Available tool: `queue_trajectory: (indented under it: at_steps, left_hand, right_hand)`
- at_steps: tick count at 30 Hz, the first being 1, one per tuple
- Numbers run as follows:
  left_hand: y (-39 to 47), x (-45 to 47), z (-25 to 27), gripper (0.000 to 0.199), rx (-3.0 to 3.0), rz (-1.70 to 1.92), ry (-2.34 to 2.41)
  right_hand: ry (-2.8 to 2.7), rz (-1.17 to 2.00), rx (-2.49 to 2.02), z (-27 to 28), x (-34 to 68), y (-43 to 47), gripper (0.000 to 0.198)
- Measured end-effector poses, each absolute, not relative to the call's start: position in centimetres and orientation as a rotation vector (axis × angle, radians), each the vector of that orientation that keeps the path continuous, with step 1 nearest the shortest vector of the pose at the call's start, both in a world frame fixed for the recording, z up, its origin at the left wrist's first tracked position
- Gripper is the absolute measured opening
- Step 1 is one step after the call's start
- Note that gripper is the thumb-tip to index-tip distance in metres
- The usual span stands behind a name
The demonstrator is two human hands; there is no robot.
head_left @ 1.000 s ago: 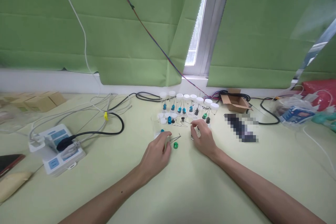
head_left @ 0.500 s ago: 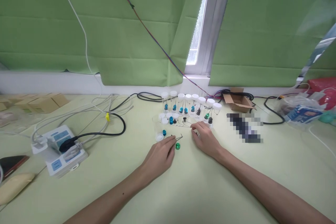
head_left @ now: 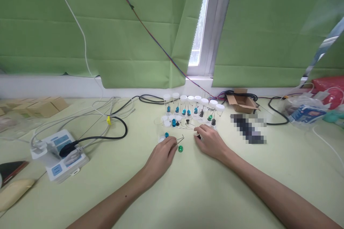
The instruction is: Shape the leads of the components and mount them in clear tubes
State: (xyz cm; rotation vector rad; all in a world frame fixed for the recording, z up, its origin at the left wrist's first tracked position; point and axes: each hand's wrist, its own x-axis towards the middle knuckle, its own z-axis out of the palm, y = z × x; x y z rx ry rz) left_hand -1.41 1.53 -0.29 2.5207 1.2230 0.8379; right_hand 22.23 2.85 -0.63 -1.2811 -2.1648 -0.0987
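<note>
My left hand (head_left: 161, 152) is closed in a pinch on a thin bent metal rod (head_left: 181, 138), whose hooked end points up and right. Just below the rod lies a small green metal cap (head_left: 180, 149) on the table. My right hand (head_left: 210, 139) is curled with a small black part (head_left: 199, 136) at its fingertips, partly covered by them. A blue metal cap (head_left: 167, 135) is beyond my left hand, near an uncapped clear plastic tube (head_left: 159, 125) that my hand partly hides. Past both hands lie another blue cap (head_left: 173, 122), black pieces and thin rods.
A row of clear tubes with white lids (head_left: 190, 98), holding coloured caps and rods, stands at the back. An open cardboard box (head_left: 242, 104) is to their right. On the left sit a white power strip (head_left: 64, 150), tangled cables and tan boxes (head_left: 43, 107).
The view has shifted slightly. My left hand has moved a little up and left with the rod, covering more of the clear tube. The black part at my right fingertips shows more now.
</note>
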Motion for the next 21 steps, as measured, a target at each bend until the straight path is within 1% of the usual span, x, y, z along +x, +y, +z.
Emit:
queue_trajectory:
  at_steps: [5, 11, 17, 21]
  left_hand:
    - [1.5, -1.4, 0.0, 0.021, 2.465, 0.817, 1.227]
    - [1.5, -1.3, -0.3, 0.023, 2.574, 0.703, 1.266]
    - [0.9, -1.3, -0.4, 0.021, 2.730, 0.591, 1.287]
    - [1.0, -1.3, -0.4, 0.022, 2.779, 0.584, 1.264]
  right_hand:
    - [-2.158, -0.069, -1.143, -0.2, 21.9, 2.5, 0.013]
    - [-2.233, -0.054, -1.003, 0.3, 20.8, 1.6, 0.015]
    - [-2.318, 0.013, -0.973, 0.3, 19.8, 0.7, 0.014]
    - [-2.321, 0.031, -0.968, 0.2, 19.7, 0.6, 0.015]
